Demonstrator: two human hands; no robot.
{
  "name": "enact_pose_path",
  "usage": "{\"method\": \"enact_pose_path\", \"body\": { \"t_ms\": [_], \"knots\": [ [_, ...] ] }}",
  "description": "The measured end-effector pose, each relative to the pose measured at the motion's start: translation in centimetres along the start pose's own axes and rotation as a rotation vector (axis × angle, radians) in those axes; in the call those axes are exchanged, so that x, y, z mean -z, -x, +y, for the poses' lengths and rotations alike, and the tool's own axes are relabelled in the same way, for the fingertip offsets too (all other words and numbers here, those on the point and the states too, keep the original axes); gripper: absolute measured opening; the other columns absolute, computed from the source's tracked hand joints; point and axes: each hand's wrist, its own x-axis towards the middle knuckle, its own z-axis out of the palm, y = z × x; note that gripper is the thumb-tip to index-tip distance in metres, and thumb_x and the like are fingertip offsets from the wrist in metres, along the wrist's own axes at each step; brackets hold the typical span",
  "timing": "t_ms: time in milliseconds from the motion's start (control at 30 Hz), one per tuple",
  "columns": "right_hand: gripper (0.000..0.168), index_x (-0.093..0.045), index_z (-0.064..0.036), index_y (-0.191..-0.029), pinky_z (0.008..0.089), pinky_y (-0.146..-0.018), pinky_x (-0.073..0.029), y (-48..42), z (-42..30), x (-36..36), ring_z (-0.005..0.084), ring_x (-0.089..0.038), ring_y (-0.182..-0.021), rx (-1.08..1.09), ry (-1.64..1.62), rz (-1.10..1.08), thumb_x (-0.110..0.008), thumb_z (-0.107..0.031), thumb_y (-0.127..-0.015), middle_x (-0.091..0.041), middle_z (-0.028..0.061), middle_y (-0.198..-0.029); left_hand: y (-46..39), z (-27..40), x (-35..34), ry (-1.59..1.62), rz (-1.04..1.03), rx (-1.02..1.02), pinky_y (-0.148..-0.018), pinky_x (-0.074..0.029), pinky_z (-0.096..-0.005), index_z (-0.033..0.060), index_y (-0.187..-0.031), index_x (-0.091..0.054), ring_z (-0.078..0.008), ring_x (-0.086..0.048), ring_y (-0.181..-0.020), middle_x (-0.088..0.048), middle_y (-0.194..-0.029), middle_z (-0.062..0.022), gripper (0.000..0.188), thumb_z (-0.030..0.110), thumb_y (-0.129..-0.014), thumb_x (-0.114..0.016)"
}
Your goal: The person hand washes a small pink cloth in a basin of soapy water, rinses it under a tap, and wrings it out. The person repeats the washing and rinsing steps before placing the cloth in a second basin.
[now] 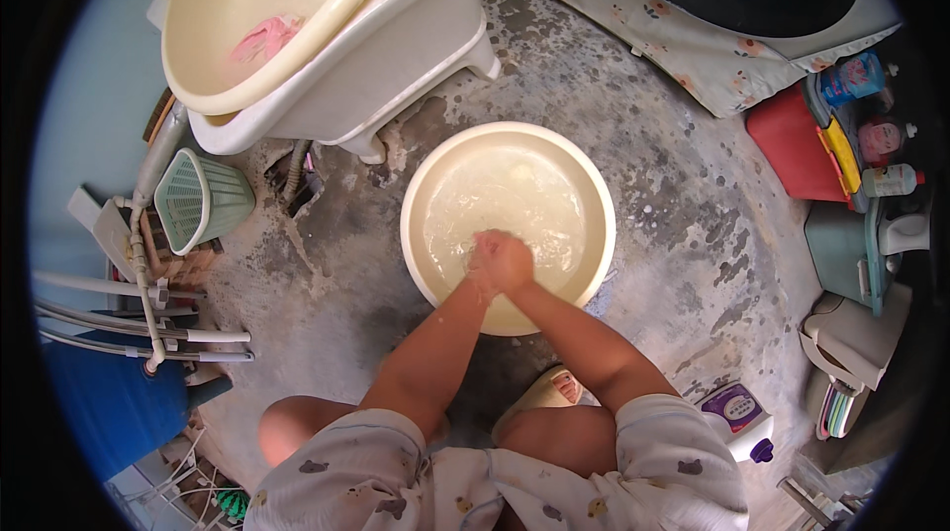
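A round cream plastic basin (pixel 604 234) with water in it stands on the concrete floor in front of me. My left hand (pixel 482 264) and my right hand (pixel 513 260) are pressed together over the near half of the basin. A small pinkish patch shows between them, but whether it is cloth or skin cannot be told. The fingers are blurred and partly hidden by each other. Above left, a larger cream basin (pixel 178 48) rests tilted on a white plastic tub (pixel 371 78), with a wet pink cloth (pixel 269 38) inside it.
A green plastic basket (pixel 223 197), pipes and a blue barrel (pixel 119 405) line the left side. On the right are a red bin (pixel 787 141) with bottles, a teal bin (pixel 839 249) and a white detergent bottle with a purple cap (pixel 762 449). A floor hole lies beneath the tub's left end.
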Motion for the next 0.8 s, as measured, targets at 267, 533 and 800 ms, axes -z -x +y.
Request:
{"method": "enact_pose_path", "body": {
  "t_ms": [267,533,800],
  "knots": [
    [0.031,-0.057,-0.002,-0.078,0.0404,-0.061,-0.048,-4.8,7.3,2.3,0.0316,-0.062,-0.065,-0.060,-0.006,0.213,-0.051,-0.030,-0.089,-0.061,0.0178,-0.069,-1.2,3.0,0.3,-0.889,0.543,-0.737,-0.057,-0.044,-0.0347,0.0046,-0.072,-0.047,-0.0200,-0.051,-0.057,-0.054,-0.066,-0.0057,0.034,0.034,-0.087,-0.058],
    [0.072,-0.031,-0.002,-0.135,0.0419,-0.104,-0.027,-0.7,5.3,2.2,0.0325,-0.035,-0.125,0.470,-0.100,0.099,-0.069,-0.015,-0.076,-0.035,0.0214,-0.136,1.9,3.9,-3.4,-1.301,0.344,-0.808,-0.057,-0.044,-0.0347,0.0046,-0.075,-0.045,-0.0213,-0.051,-0.058,-0.050,-0.062,-0.0085,0.030,0.016,-0.073,-0.072],
    [0.068,-0.033,-0.006,-0.134,0.0327,-0.084,-0.044,-0.5,0.3,6.3,0.0215,-0.058,-0.091,0.396,-0.381,-0.115,-0.062,0.004,-0.074,-0.057,0.0119,-0.095,12.4,5.2,-14.6,-1.404,-0.017,-0.962,-0.058,-0.045,-0.0370,0.0037,-0.084,-0.046,-0.0293,-0.057,-0.061,-0.054,-0.063,-0.0122,0.036,0.017,-0.069,-0.075]
  ]
}}
